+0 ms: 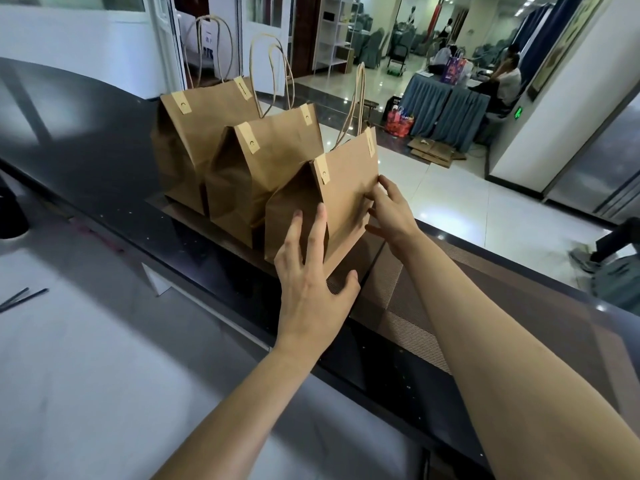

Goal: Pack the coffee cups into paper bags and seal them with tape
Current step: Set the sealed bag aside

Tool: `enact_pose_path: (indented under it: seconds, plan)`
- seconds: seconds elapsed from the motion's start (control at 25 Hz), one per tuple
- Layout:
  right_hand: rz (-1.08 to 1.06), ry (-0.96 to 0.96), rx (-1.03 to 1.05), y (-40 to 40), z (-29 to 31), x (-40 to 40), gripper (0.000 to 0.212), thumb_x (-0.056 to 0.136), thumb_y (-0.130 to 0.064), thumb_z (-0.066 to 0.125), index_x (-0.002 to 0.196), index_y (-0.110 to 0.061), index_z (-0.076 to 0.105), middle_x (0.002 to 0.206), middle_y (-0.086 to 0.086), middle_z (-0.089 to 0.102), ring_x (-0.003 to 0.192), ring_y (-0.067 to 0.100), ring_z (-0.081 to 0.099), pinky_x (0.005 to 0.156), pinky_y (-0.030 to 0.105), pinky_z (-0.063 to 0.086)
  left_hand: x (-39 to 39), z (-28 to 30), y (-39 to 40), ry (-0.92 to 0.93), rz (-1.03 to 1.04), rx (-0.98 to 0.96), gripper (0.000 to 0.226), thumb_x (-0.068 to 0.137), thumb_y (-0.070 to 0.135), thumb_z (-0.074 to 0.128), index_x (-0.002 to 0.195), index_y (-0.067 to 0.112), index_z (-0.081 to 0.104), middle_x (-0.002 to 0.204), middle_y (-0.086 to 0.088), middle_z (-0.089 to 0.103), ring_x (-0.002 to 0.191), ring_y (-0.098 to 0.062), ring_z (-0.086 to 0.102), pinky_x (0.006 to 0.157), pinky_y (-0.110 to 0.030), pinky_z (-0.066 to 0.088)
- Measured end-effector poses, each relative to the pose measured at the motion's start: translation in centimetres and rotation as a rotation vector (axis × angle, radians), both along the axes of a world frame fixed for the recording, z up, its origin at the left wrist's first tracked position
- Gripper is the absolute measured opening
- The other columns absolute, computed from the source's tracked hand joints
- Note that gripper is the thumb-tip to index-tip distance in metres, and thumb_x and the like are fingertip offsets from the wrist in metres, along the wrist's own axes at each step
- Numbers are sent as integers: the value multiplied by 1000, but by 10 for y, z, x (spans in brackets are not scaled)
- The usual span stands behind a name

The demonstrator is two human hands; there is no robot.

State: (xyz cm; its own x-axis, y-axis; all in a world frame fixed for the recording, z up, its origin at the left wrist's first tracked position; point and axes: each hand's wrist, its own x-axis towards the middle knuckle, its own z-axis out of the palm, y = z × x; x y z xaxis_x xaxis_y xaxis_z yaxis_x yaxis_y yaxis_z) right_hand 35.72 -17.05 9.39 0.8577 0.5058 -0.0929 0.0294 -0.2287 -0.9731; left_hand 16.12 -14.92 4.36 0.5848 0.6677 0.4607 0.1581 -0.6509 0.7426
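Three paper bags are standing in a row on the dark desk (485,282), and the nearest bag (343,202) is sitting between the spread left hand (313,271) and the open-fingered right hand (389,216), both touching it.

Dark glossy counter (104,174): three paper bags (242,178) upright in row.

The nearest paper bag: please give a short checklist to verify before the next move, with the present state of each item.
1. Nearest paper bag stands upright on the counter: ok.
2. Its top is folded shut: ok.
3. Tape seal on it: cannot tell.
4. Left hand steadies its front corner: ok.
5. Right hand touches its side: ok.
6. Coffee cups inside: cannot tell, hidden.
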Motion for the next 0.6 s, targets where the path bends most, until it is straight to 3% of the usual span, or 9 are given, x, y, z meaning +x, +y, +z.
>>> enact_pose_path:
  seconds: [0.12,0.24,0.32,0.48,0.6]
  plan:
    - [28,11,7,4,0,2,54,106,-35,43,158,-32,30,119,-14,53,123,18,52,104,48,49,2,-1,2,3,-6,-6,102,84,27,76,162,35,10,168,-1,8,148,-25,16,117,-34,18]
    - [25,21,26,9,1,0,51,107,-33,43,156,-27,32,103,-16,54,113,19,56,101,45,49,3,-1,3,6,-25,-35,103,84,26,76,162,37,9,169,2,4,151,-24,14,117,-34,17]
    - [21,10,23,12,0,0,48,106,-29,44,152,-22,36,102,-12,54,119,21,58,105,47,48,3,-1,4,12,-30,-40,103,84,26,76,161,38,8,169,3,3,152,-25,13,118,-34,16]
    - [62,-24,-13,14,-4,-1,52,108,-31,41,158,-21,29,127,-8,50,103,4,58,105,38,48,5,-1,7,12,-41,-49,103,84,25,76,161,38,9,170,4,1,152,-25,13,117,-34,17]
    - [62,-59,-18,9,-6,-3,52,110,-35,39,159,-22,28,132,-5,47,111,7,54,109,38,44,5,-1,8,6,-50,-66,102,85,24,76,161,37,10,170,4,0,152,-25,12,116,-32,18]
